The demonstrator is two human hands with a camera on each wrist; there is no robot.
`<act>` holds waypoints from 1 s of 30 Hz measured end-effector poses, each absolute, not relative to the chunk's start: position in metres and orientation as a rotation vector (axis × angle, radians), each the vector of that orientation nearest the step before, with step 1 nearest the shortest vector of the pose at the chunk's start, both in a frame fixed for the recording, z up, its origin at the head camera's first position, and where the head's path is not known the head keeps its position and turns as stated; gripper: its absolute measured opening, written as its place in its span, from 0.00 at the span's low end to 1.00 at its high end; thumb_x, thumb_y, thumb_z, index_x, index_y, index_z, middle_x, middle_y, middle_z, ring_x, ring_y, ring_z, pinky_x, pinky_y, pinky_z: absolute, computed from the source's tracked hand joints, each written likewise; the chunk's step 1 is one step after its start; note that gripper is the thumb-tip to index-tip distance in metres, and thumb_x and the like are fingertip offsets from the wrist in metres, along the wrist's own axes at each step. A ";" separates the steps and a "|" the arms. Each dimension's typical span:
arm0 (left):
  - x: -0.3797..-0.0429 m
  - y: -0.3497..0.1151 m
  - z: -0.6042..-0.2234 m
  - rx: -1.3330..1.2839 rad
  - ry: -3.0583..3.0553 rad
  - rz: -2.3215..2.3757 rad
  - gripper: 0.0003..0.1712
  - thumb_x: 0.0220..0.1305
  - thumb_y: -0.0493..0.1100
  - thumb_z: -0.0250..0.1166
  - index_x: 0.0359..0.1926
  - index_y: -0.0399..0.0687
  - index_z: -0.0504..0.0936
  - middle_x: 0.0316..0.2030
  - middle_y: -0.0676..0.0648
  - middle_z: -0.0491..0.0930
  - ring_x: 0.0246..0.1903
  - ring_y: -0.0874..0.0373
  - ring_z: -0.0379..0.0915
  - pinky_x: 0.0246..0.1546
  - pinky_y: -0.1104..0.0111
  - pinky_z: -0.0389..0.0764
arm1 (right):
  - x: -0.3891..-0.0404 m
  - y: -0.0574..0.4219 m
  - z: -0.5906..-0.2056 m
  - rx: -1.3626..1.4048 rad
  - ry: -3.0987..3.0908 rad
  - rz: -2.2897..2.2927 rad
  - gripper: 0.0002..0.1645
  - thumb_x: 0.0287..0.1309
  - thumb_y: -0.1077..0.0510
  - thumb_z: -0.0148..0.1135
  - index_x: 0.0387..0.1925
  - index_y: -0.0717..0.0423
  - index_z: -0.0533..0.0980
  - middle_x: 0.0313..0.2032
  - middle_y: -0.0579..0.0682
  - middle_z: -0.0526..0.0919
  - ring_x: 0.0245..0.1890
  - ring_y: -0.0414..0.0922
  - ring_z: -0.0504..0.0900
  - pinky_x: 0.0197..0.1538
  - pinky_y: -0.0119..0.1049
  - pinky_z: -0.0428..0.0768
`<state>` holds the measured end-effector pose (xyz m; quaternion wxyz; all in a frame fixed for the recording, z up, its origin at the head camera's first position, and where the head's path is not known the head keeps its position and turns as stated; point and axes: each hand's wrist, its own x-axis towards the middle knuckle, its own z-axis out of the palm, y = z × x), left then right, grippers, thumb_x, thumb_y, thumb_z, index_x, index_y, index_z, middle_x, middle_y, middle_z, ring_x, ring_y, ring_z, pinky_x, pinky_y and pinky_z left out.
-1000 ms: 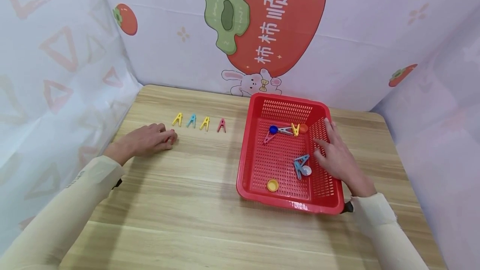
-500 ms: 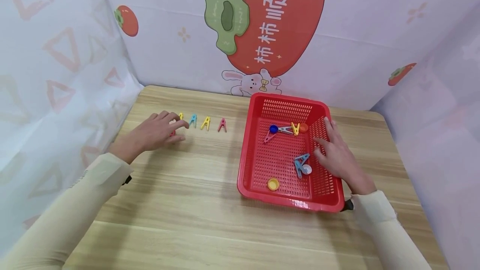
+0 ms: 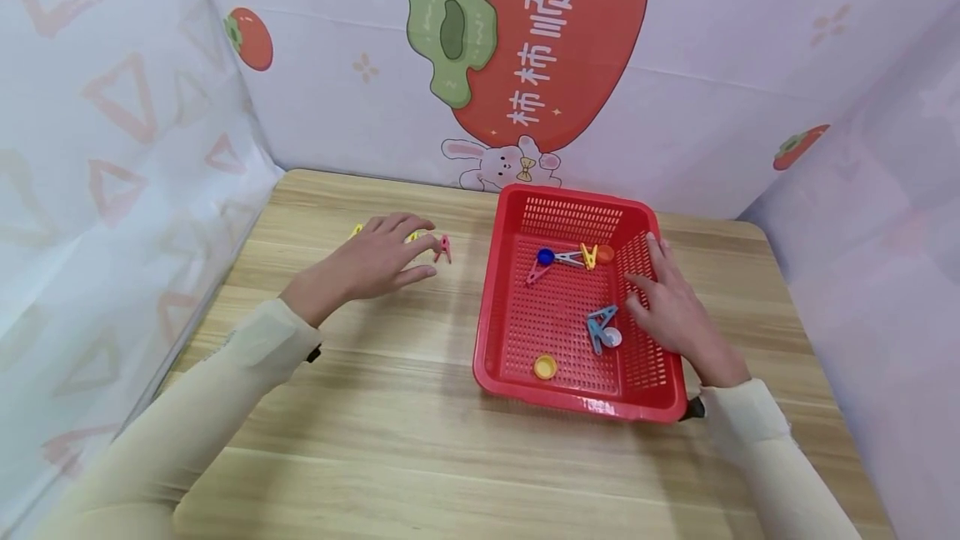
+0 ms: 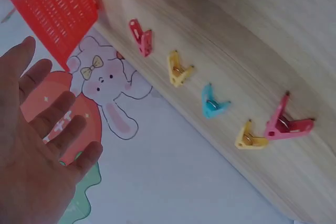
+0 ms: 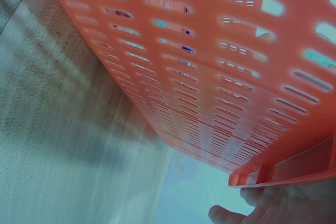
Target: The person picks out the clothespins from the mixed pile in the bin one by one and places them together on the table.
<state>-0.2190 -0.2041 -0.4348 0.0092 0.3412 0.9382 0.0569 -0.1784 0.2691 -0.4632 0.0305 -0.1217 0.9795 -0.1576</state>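
Observation:
My left hand (image 3: 375, 261), holding nothing, hovers over a row of small clothespins on the table, fingers extended. In the left wrist view the row shows a pink clothespin (image 4: 140, 38), a yellow clothespin (image 4: 178, 69), a blue clothespin (image 4: 212, 102), another yellow clothespin (image 4: 251, 137) and a larger-looking red clothespin (image 4: 286, 121) at the end. The hand hides much of the row in the head view. My right hand (image 3: 678, 315) holds the right rim of a red plastic basket (image 3: 491, 298), some fingers inside the wall. Its outer fingers (image 5: 228, 214) show by the rim in the right wrist view.
Inside the basket lie a blue cap (image 3: 546, 257), an orange cap (image 3: 604, 254), a white cap (image 3: 614, 337), a yellow cap (image 3: 545, 367) and several clothespins. A printed backdrop (image 3: 337, 123) stands behind the wooden table (image 3: 390, 423).
My left hand has moved right along the row, from its left end toward the pink clothespin. A red clothespin first under its fingers was let go there. The right hand has stayed at the basket.

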 end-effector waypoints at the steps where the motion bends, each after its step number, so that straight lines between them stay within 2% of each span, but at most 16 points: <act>1: -0.220 -0.199 -0.434 1.069 2.928 0.180 0.22 0.80 0.62 0.62 0.65 0.60 0.80 0.76 0.43 0.70 0.78 0.40 0.61 0.76 0.36 0.66 | -0.178 0.269 -0.464 -0.376 3.015 -0.486 0.33 0.69 0.57 0.64 0.70 0.71 0.76 0.89 0.59 0.32 0.88 0.65 0.30 0.76 0.77 0.56; 8: -0.225 -0.170 -0.428 1.112 2.937 0.147 0.20 0.81 0.61 0.60 0.65 0.61 0.80 0.76 0.45 0.71 0.78 0.42 0.62 0.78 0.40 0.66 | -0.178 0.269 -0.464 -0.376 3.010 -0.489 0.33 0.69 0.56 0.64 0.70 0.71 0.76 0.89 0.59 0.32 0.88 0.65 0.30 0.76 0.76 0.58; 15: -0.228 -0.148 -0.422 1.142 2.946 0.169 0.19 0.82 0.61 0.59 0.65 0.63 0.79 0.75 0.46 0.72 0.78 0.45 0.62 0.78 0.42 0.67 | -0.179 0.267 -0.464 -0.385 3.015 -0.494 0.33 0.69 0.57 0.63 0.70 0.71 0.76 0.89 0.59 0.33 0.88 0.65 0.31 0.77 0.76 0.56; 22: -0.231 -0.129 -0.418 1.183 2.913 0.154 0.23 0.82 0.63 0.57 0.69 0.64 0.78 0.77 0.47 0.70 0.80 0.45 0.60 0.80 0.43 0.65 | -0.178 0.267 -0.463 -0.393 3.023 -0.491 0.32 0.69 0.58 0.62 0.70 0.72 0.76 0.89 0.60 0.33 0.88 0.65 0.31 0.76 0.76 0.57; 30: -0.238 -0.108 -0.407 1.188 2.871 0.094 0.27 0.81 0.63 0.58 0.73 0.63 0.77 0.76 0.48 0.72 0.78 0.46 0.63 0.79 0.43 0.68 | -0.178 0.268 -0.463 -0.394 3.027 -0.491 0.32 0.70 0.58 0.62 0.69 0.72 0.76 0.89 0.60 0.33 0.88 0.66 0.32 0.77 0.76 0.56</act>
